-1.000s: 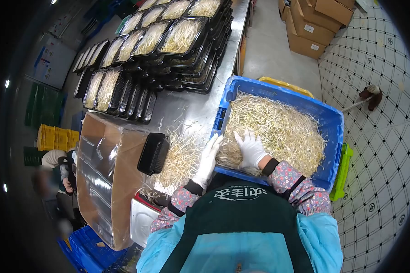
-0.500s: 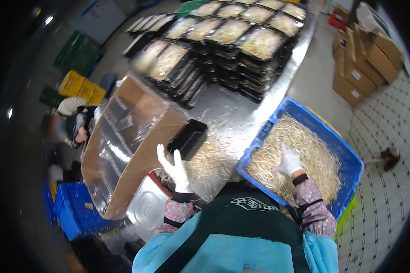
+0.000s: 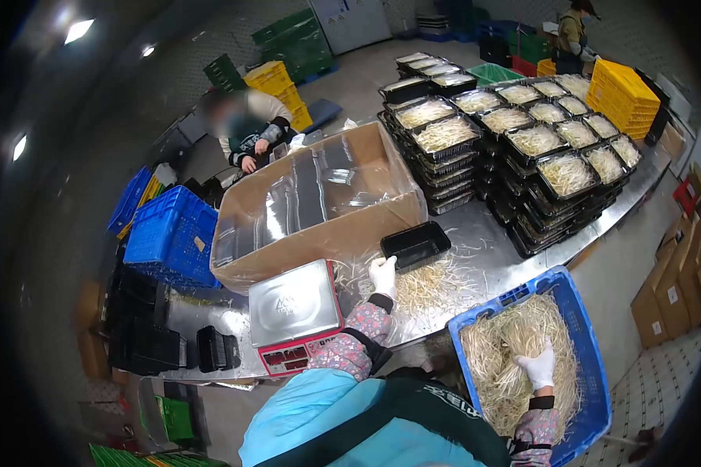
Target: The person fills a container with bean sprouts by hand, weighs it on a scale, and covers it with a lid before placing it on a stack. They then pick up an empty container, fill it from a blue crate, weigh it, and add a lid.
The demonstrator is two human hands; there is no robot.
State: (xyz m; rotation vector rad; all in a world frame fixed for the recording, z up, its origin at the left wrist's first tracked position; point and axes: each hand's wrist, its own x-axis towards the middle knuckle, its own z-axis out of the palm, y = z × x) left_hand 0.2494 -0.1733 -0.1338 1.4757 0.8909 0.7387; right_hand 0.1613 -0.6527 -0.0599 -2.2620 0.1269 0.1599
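Observation:
My left hand [image 3: 382,278], in a white glove, pinches the near left corner of a black plastic tray [image 3: 416,245]. The tray has nothing in it and lies at the edge of a loose pile of bean sprouts [image 3: 432,286] on the metal table. My right hand [image 3: 537,367], also white-gloved, is inside the blue crate [image 3: 466,381]. Its fingers are closed on a clump of bean sprouts [image 3: 531,331], their tips partly hidden among the strands.
A scale [image 3: 294,303] stands left of my left arm. Behind it is a cardboard box [image 3: 319,240] lined with plastic, holding stacked clear and dark packaging. Filled trays [image 3: 566,173] rise in stacks at the back right. Across the table a co-worker [image 3: 253,132] handles something.
My left hand, spread beside the black tray before, now grips its corner. My right hand has closed on bean sprouts in the crate. The head view has turned.

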